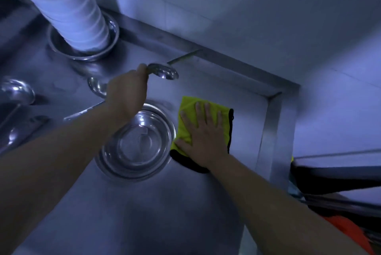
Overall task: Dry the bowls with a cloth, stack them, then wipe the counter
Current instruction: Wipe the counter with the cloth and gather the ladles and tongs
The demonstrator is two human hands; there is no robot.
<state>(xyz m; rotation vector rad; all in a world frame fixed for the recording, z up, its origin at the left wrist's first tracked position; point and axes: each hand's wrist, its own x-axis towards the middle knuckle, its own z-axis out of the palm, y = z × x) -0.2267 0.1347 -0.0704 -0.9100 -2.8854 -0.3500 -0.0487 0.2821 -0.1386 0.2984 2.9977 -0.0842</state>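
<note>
My right hand (203,131) lies flat with straight fingers on a yellow cloth with black edging (186,110), pressing it onto the steel counter (185,203) near the right rim. My left hand (127,91) grips a steel ladle (165,71) by the rim of its scoop and holds it above the counter; the ladle's handle points up and right toward the wall. A stack of steel bowls (134,143) sits on the counter between my forearms, just left of the cloth.
A tall stack of white bowls (68,7) stands in a steel bowl (111,44) at the back left. More ladles (17,91) and utensils lie at the left. A raised steel rim (270,127) borders the counter on the right and back.
</note>
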